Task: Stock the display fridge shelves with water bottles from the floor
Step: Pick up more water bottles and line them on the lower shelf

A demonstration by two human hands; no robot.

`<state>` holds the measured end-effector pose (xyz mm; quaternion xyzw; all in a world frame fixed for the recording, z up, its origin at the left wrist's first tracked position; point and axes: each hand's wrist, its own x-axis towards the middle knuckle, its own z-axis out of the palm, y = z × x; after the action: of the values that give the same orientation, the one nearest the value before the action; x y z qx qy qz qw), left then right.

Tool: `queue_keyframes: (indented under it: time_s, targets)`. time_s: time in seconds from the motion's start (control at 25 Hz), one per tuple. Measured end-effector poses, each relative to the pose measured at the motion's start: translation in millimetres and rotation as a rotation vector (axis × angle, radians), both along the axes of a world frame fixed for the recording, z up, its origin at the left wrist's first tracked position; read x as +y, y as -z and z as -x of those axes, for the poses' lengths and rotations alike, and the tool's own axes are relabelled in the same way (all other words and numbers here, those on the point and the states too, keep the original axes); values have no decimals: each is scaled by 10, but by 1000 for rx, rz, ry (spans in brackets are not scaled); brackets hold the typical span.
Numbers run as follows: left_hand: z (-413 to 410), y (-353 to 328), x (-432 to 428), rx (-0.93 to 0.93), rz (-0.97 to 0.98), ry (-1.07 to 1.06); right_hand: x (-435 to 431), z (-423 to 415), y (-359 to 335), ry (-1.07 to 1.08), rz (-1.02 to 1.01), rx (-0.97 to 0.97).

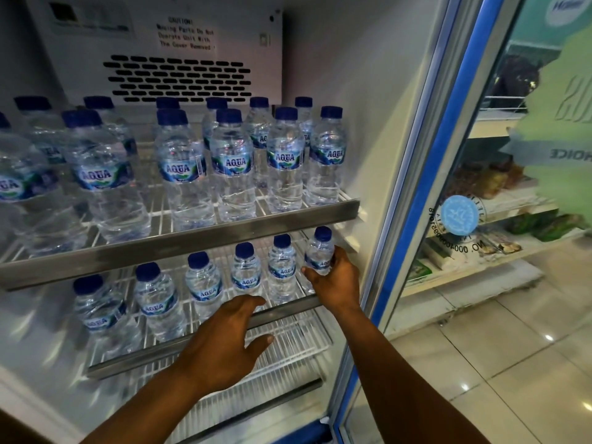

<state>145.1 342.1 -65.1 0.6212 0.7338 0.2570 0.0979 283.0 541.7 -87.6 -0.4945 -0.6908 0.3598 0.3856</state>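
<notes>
Clear thin plastic, probably light, slick and easily dented, so best gripped round the labelled waist: small bottle (318, 251) at the right end of the middle shelf (288, 310), clasped by right hand (334, 283), left hand (224, 341) loose-fingered, holding nothing.

Shop shelves (519, 205) of packaged goods (541, 224) (some in green packets) stand above a glossy tiled floor (512, 363).

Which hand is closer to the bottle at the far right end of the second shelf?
Right. The right hand grips that bottle around its lower half. The left hand is further left, at the shelf's front rail, apart from it.
</notes>
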Motion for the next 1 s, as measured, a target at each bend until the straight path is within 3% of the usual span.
queue_keyframes:
  time_s: [0.64, 1.0]
  targets:
    - [-5, 81, -41, -30, -73, 34, -28, 53, 290, -26, -34, -110]
    - [67, 196, -102, 26, 30, 22, -57, 59, 346, -24, -57, -148]
